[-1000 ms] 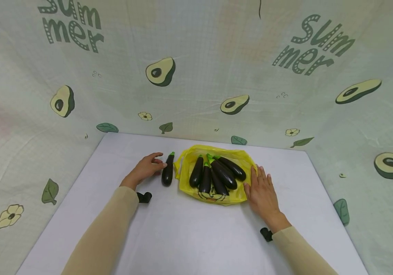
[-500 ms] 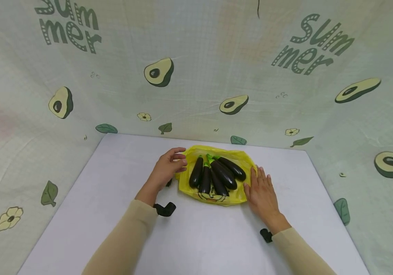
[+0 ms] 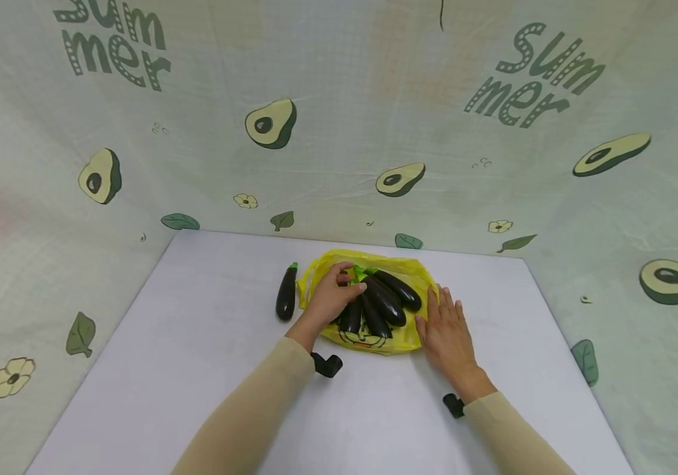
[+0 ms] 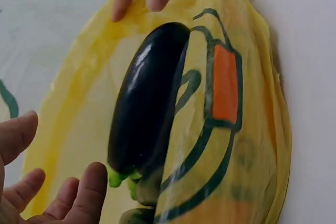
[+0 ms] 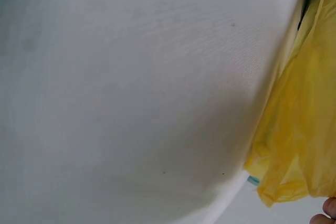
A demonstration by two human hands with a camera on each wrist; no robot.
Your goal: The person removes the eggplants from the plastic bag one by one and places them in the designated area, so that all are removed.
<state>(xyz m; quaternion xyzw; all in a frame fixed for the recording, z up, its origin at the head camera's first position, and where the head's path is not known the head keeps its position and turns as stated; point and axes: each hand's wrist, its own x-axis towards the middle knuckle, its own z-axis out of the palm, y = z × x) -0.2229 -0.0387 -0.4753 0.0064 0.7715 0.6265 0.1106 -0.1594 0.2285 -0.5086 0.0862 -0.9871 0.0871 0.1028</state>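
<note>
White counter | lone eggplant out left of yellow bag, others already inside | grip wide on left hand over bag, right hand flat against it

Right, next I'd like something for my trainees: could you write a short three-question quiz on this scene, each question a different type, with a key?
1. Multiple choice: In the head view, where does the lone eggplant lie relative to the yellow bag?
A) to its left
B) to its right
C) inside it

2. True or false: The right hand is curled around an eggplant.

3. Short answer: Which hand is over the eggplants in the bag?

Key:
1. A.
2. False; it lies at the bag's right edge, fingers straight.
3. The left hand.
</note>
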